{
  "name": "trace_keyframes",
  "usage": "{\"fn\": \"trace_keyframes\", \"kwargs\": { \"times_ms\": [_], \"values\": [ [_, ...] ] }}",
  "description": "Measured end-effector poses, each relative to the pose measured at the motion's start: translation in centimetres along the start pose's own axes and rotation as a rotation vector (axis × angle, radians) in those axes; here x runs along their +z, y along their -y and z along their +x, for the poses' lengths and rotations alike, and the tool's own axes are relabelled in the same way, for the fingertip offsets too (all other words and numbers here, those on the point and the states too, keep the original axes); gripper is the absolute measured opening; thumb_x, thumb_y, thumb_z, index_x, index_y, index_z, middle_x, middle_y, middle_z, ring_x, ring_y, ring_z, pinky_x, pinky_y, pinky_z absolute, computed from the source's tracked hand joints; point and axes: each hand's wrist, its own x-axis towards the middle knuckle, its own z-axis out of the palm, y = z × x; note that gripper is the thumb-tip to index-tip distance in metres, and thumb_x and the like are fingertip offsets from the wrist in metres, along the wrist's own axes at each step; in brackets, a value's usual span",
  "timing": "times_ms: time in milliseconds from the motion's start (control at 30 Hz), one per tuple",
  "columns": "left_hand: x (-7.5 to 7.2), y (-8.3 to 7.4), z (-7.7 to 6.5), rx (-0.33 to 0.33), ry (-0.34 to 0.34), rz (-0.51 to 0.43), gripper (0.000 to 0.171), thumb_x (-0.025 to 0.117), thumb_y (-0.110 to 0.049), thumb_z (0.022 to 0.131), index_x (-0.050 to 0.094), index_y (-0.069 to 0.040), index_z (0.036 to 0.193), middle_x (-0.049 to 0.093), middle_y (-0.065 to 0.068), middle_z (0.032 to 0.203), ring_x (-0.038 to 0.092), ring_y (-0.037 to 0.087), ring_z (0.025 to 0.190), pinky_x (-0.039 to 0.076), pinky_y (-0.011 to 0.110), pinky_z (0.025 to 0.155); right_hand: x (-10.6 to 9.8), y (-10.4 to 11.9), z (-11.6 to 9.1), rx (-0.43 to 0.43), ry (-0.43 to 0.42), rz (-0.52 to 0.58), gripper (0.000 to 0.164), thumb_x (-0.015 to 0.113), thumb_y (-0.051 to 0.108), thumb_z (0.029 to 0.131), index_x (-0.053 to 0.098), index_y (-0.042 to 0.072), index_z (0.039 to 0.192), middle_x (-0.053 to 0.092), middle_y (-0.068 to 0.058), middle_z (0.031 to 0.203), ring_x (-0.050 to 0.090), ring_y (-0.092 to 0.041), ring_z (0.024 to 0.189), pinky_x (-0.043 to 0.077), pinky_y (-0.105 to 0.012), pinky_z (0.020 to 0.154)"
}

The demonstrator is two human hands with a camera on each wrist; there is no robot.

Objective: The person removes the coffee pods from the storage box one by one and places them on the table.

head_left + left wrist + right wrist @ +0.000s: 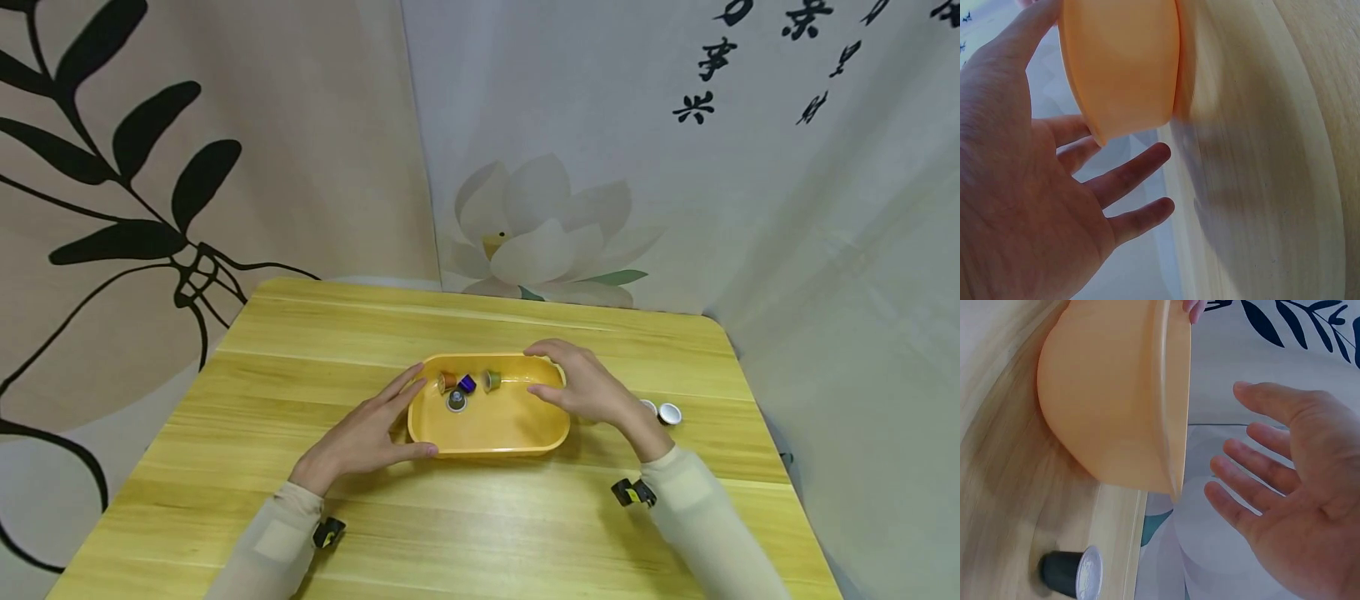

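Observation:
A yellow-orange tray (510, 427) rests on the wooden table. Inside, towards its left end, are several small coffee capsules: an orange capsule (447, 382), a purple capsule (467, 384), a green-gold capsule (492, 381) and a grey capsule (456, 401). My left hand (375, 433) spans the tray's left end, thumb by the near rim and fingers by the far rim. Its ring and little fingers stick out straight in the left wrist view. Over the right end hovers my right hand (588, 385), its fingers loosely spread with nothing between them and apart from the rim in the right wrist view.
Right of the tray, partly behind my right wrist, lie two more capsules, one being a dark capsule with a pale end (670, 414). The wooden table (480, 533) extends around the tray. Printed curtains (360, 167) hang behind its far edge.

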Motion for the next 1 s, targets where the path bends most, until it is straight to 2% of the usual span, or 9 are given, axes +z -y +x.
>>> {"fn": "trace_keyframes", "kwargs": {
  "times_ms": [367,733,1000],
  "values": [
    [0.0,0.0,-0.1,-0.007,0.001,-0.008,0.116,0.080,-0.074,0.095,0.031,-0.011,0.180,0.013,0.001,0.193,0.042,0.047,0.167,0.052,0.068,0.125,0.6,0.5,1.7,-0.034,0.069,-0.032,0.054,0.085,0.021,0.102,0.068,0.002,0.150,0.073,-0.015,0.151,0.070,-0.038,0.141,0.057,-0.058,0.121],
    [0.0,0.0,0.0,-0.002,-0.005,0.000,0.116,0.081,-0.073,0.095,0.032,-0.009,0.179,0.013,0.001,0.193,0.043,0.047,0.167,0.052,0.067,0.125,1.2,0.8,2.9,0.009,0.187,-0.041,0.057,0.082,0.021,0.105,0.063,0.003,0.156,0.068,-0.015,0.159,0.064,-0.038,0.150,0.053,-0.058,0.127],
    [-0.1,-0.1,0.0,0.002,-0.003,-0.001,0.117,0.081,-0.074,0.095,0.032,-0.010,0.179,0.014,0.001,0.193,0.042,0.046,0.168,0.052,0.065,0.125,2.0,1.0,4.1,0.011,0.248,-0.067,0.057,0.081,0.020,0.106,0.062,0.002,0.157,0.067,-0.017,0.160,0.064,-0.039,0.151,0.053,-0.057,0.128]
  ]
}}
